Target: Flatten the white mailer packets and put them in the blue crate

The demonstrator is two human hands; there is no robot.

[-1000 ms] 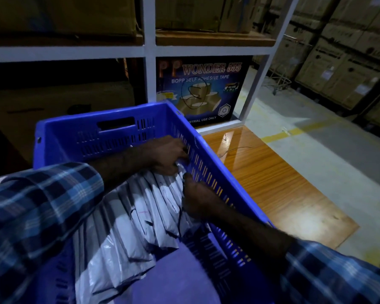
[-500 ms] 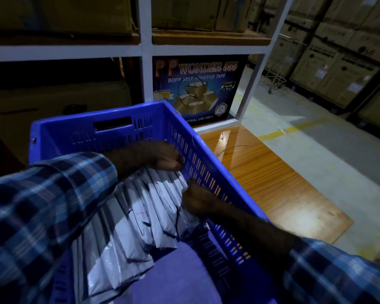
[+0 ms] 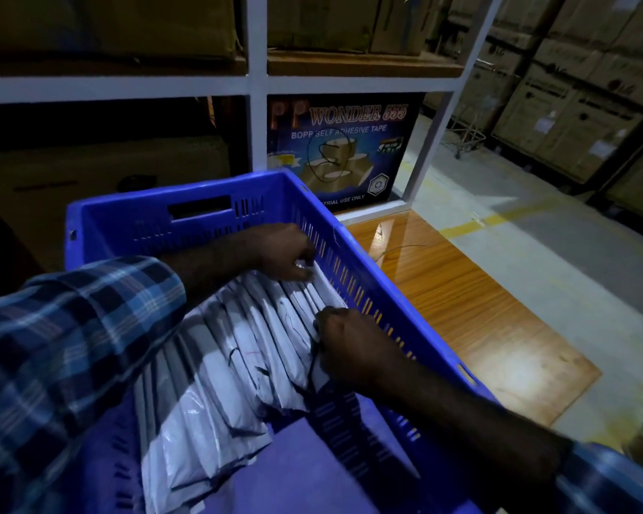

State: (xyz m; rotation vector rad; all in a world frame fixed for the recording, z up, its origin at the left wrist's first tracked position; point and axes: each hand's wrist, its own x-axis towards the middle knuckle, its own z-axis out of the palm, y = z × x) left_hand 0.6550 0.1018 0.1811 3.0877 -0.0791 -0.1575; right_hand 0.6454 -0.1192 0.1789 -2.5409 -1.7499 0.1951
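Mailers (image 3: pixel 238 350) stand on edge in a leaning row inside the crate (image 3: pixel 201 202), packed against its right wall, their long axis running from about 7 o'clock near the person up to 1 o'clock at the far corner. Both hands sit on the row's right-hand end: the left hand (image 3: pixel 283 254) at the far end, around 12 o'clock, fingers curled down onto the top edge of the last packet by the wall; the right hand (image 3: pixel 349 346) nearer, about 4 o'clock from the left, knuckles folded over the packet tops — whether it pinches one or only presses I cannot tell. The packet along the wall lies between the two hands, so either reaches it, and the left is the closer to its far tip.

The mailers are thin glossy plastic film, white to grey in this dim light, creased and slippery-looking, with dark seams or flaps showing; they look limp, likely to slump unless pressed together. The crate is rigid blue plastic with slotted walls and a handle cut-out in the far side — part of its floor is bare at 6 o'clock.

Outward: a varnished wooden table (image 3: pixel 461 309) to the right, a white rack (image 3: pixel 257 87) behind with a printed tape carton (image 3: pixel 342 150), then concrete floor and stacked brown cartons (image 3: pixel 572 105).
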